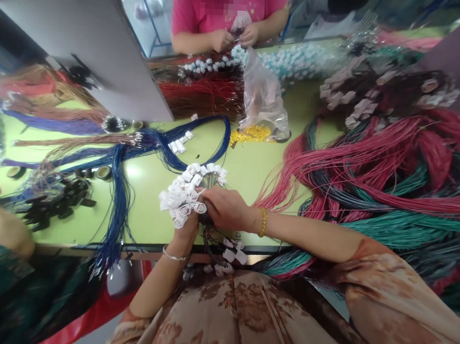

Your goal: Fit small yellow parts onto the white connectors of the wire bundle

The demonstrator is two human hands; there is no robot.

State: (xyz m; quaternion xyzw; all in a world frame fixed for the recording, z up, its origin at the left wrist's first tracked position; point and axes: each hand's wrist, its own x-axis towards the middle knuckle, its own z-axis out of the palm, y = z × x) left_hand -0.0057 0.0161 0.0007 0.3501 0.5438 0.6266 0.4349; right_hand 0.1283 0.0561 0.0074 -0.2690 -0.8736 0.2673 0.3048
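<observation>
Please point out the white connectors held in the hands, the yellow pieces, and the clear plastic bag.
White connectors (186,191), head view: middle of the bunch.
Yellow pieces (255,134), head view: middle of the pile.
Clear plastic bag (262,100), head view: its front side.

workshop, shared bench (154,203), wire bundles (355,159), co-worker (191,14)

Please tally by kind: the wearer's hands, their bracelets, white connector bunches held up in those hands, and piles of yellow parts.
Hands: 2, left hand and right hand
Bracelets: 2, silver bangle and yellow bracelet
White connector bunch: 1
Yellow parts pile: 1
Total: 6
</observation>
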